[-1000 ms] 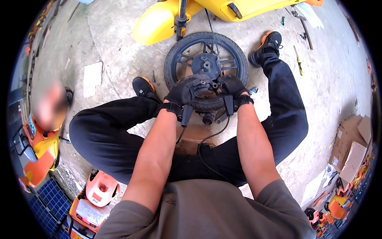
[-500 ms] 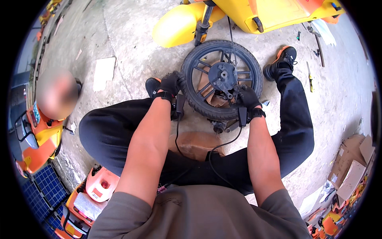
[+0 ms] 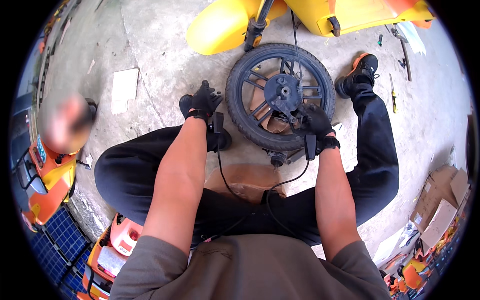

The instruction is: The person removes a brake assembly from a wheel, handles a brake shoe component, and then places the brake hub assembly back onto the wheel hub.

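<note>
A black spoked scooter wheel (image 3: pixel 233 75) lies flat on the concrete between my legs. Its round drum-brake hub plate (image 3: pixel 280 93) faces up, and a black cable (image 3: pixel 298 55) runs from it toward a yellow scooter body. My right hand (image 3: pixel 316 120), in a black glove, is at the hub's lower right with fingers curled around the small brake arm (image 3: pixel 291 117); the fingertips are partly hidden. Off the tyre's left side, my left hand (image 3: pixel 204 99), also gloved, holds nothing, its fingers apart. Brown cardboard (image 3: pixel 258 96) shows through the spokes.
Overhead hangs the yellow scooter body (image 3: pixel 320 17) with its fork leg (image 3: pixel 256 31). A screwdriver (image 3: pixel 394 95) and a metal bar (image 3: pixel 406 60) lie at right. A cardboard box (image 3: pixel 440 200) stands far right. White paper (image 3: pixel 125 90) lies left; a blurred person (image 3: pixel 67 122) is beyond.
My left hand has let go of the tyre's edge and moved left, its fingers spreading. My right hand stays by the brake arm. The view has shifted slightly.
</note>
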Motion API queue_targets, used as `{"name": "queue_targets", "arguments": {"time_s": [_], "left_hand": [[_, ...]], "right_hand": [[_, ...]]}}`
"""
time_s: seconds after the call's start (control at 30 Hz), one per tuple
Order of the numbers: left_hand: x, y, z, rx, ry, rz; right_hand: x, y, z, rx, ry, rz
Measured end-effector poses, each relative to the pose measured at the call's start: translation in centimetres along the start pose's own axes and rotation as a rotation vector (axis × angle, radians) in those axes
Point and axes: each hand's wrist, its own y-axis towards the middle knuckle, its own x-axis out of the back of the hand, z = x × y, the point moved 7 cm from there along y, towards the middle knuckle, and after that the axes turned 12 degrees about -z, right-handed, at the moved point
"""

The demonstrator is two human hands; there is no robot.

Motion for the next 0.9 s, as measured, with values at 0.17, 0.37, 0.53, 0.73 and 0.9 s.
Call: {"name": "queue_targets", "arguments": {"time_s": [0.17,0.37,0.53,0.73,0.9], "left_hand": [[0.9,-0.7,-2.1,-0.063,0.452,-0.02],[-0.5,-0.9,-5.7,-0.625,0.695,-0.555],[-8.5,-5.3,-11.4,0.068,-0.729,0.119],[-9.3,-13.6,-17.9,-1.122,0.044,0.133],[-9.1,-14.1,-16.4,-0.512,-0.288,0.711]], "right_hand": [[0.3,-0.5,0.9,-0.347,0.196,-0.008],[-0.2,-0.7,1.8,-0.327,0.183,0.131],[0.2,-2.3,2.4,-0.264,0.091,0.221],[-2.4,-7.3,6.3,-0.419,0.141,0.417],[-4.6,-9.5,9.5,-0.182,-0.132,0.512]]}}
